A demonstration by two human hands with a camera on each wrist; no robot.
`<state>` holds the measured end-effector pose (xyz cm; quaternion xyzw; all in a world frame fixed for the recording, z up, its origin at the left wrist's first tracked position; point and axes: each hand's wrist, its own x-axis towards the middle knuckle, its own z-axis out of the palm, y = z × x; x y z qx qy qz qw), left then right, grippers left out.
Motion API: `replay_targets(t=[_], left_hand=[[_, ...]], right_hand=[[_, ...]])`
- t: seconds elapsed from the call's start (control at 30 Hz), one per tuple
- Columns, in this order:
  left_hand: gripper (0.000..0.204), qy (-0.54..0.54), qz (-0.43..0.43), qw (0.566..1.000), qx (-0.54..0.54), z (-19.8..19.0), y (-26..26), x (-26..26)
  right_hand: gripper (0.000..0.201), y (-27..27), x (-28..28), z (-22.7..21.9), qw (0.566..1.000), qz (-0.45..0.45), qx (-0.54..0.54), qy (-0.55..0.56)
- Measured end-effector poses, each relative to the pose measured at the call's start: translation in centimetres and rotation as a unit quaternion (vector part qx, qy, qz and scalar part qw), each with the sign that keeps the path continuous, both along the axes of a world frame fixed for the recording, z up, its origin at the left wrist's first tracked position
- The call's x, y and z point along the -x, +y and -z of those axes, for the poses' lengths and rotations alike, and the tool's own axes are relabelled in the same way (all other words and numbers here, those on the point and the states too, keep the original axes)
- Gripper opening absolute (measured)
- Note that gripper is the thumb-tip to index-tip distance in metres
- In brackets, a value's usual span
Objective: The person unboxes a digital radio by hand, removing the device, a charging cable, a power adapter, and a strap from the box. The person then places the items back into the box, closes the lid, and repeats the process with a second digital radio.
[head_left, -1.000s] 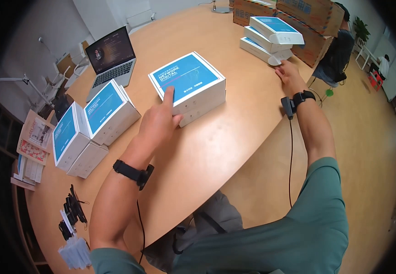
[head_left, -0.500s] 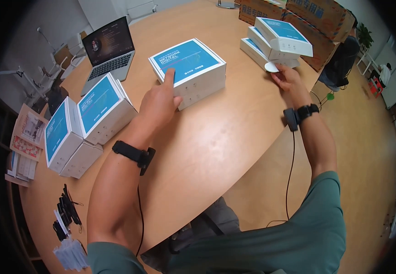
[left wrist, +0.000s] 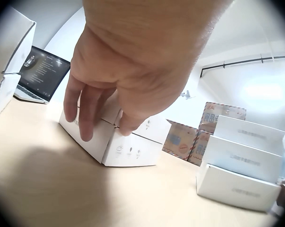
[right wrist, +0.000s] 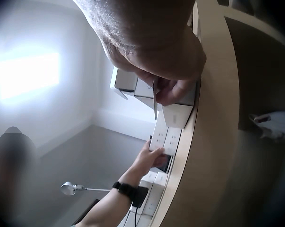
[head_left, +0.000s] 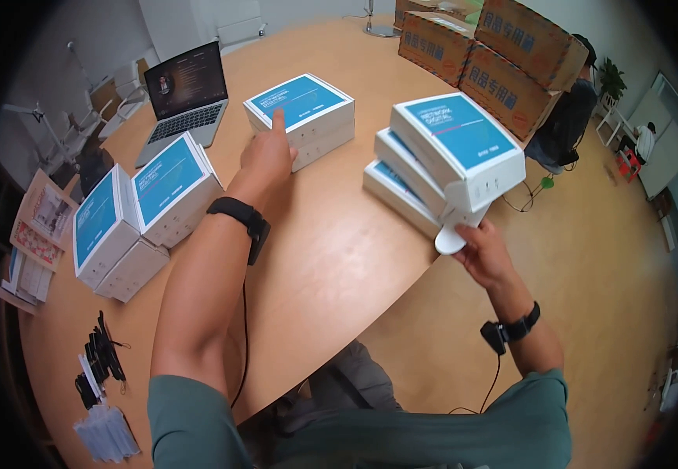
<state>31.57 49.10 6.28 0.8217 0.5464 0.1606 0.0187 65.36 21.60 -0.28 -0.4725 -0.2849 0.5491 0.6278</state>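
My left hand point(head_left: 265, 162) grips the near corner of two stacked white cardboard boxes point(head_left: 325, 141) with blue printed lids. Its index finger lies on the top lid; in the left wrist view the other fingers point(left wrist: 88, 116) are on one side and the thumb on the other. Near the table's right edge stands a skewed stack of three similar boxes point(head_left: 464, 137), the top one turned and overhanging. My right hand point(head_left: 483, 252) pinches a rounded white flap point(head_left: 449, 241) low on that stack, between thumb and fingers. The flap also shows edge-on in the right wrist view.
More blue-lidded boxes point(head_left: 169, 184) stand at the left, before an open laptop point(head_left: 190, 94). Brown cartons point(head_left: 503, 86) are piled at the back right. Black cables point(head_left: 103, 352) and pale packets point(head_left: 106, 434) lie at the left front. Magazines point(head_left: 42, 215) stand at the left edge.
The stack of three boxes has come away from the cartons, toward me, with my right hand at its flap. My left hand stays at the two boxes, which sit slightly farther left in view.
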Motion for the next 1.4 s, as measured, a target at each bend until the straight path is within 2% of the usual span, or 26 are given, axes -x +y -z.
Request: replay_targets(t=[0.07,0.17,0.2,0.23,0.27,0.33,0.43,0.47,0.57,0.63,0.7,0.73,0.77,0.83,0.9,0.97,1.03,1.07,1.13,1.2,1.27,1.33,1.37,1.4], left_hand=[[0.082,0.015,-0.028,0.999,0.015,-1.5,-1.4,0.0],[0.086,-0.030,-0.014,0.998,-0.046,-1.9,-4.4,1.1],[0.085,-0.163,0.055,0.983,0.066,-1.2,-5.4,1.6],[0.085,-0.293,0.122,0.933,0.173,-0.7,-6.5,2.3],[0.085,-0.292,0.113,0.934,0.170,-1.4,-8.2,2.8],[0.090,-0.445,0.116,0.820,0.342,-2.9,-11.6,4.4],[0.091,-0.401,0.119,0.838,0.351,-3.7,-14.3,7.6],[0.089,-0.415,0.102,0.829,0.360,-3.8,-15.4,8.4],[0.085,-0.386,0.090,0.844,0.360,-3.6,-16.2,11.2],[0.081,-0.396,0.058,0.851,0.339,-3.5,-15.7,12.5],[0.077,-0.418,0.050,0.821,0.385,-3.3,-14.3,13.9],[0.068,-0.434,0.071,0.820,0.365,-3.1,-14.3,14.0],[0.068,-0.436,0.073,0.821,0.361,-2.8,-14.2,14.4],[0.060,-0.399,0.121,0.836,0.357,-2.5,-14.1,14.8],[0.056,-0.387,0.127,0.846,0.344,-2.4,-14.3,15.6],[0.057,-0.353,0.093,0.872,0.326,-3.7,-15.9,16.2],[0.057,-0.346,0.085,0.874,0.331,-3.9,-16.3,17.1],[0.056,-0.360,0.096,0.876,0.307,-3.7,-16.6,17.5],[0.055,-0.364,0.111,0.884,0.270,-3.6,-17.0,18.4],[0.055,-0.384,0.114,0.881,0.253,-3.0,-17.4,19.0],[0.054,-0.400,0.117,0.877,0.240,-2.7,-18.3,19.3],[0.052,-0.427,0.076,0.864,0.258,-3.1,-19.5,19.5],[0.052,-0.428,0.079,0.864,0.254,-2.1,-19.7,20.0],[0.056,-0.398,0.076,0.883,0.235,-0.4,-19.6,20.9]], right_hand=[[0.049,-1.9,1.8,0.2,1.000,-0.007,0.008,0.007],[0.052,-4.2,5.4,0.4,0.999,-0.021,0.003,0.028],[0.054,-4.8,6.6,0.5,0.999,-0.017,-0.001,0.029],[0.056,-5.5,7.9,0.7,0.999,-0.014,-0.004,0.030],[0.059,-6.0,9.0,1.0,0.999,-0.014,-0.008,0.040],[0.059,-7.1,11.6,1.3,0.998,-0.033,-0.017,0.059],[0.058,-8.6,15.9,2.9,0.994,-0.040,-0.028,0.093],[0.059,-8.9,17.6,3.4,0.993,-0.039,-0.029,0.105],[0.062,-9.9,22.6,4.1,0.987,-0.049,-0.062,0.138],[0.063,-10.4,24.9,4.7,0.989,-0.062,-0.059,0.121],[0.065,-10.8,27.2,4.4,0.982,-0.062,-0.071,0.163],[0.067,-10.8,27.4,4.4,0.982,-0.072,-0.070,0.158],[0.067,-10.7,27.8,4.3,0.982,-0.073,-0.074,0.156],[0.067,-10.4,28.4,4.0,0.979,-0.066,-0.063,0.184],[0.067,-10.0,28.6,3.9,0.979,-0.067,-0.068,0.178],[0.067,-10.0,28.3,3.7,0.980,-0.071,-0.070,0.171],[0.067,-10.3,26.6,3.3,0.983,-0.126,-0.055,0.125],[0.067,-10.4,25.0,3.6,0.983,-0.123,-0.059,0.125],[0.064,-10.0,19.7,4.8,0.997,-0.040,-0.067,-0.019],[0.055,-7.5,14.1,3.4,0.985,0.091,-0.102,-0.108],[0.044,-4.3,7.9,1.0,0.979,0.086,-0.111,-0.148],[0.037,-0.5,5.6,-2.6,0.968,0.126,-0.123,-0.179],[0.037,1.6,4.7,-4.2,0.952,0.114,-0.139,-0.248],[0.038,3.6,4.0,-5.7,0.931,0.102,-0.154,-0.315]])
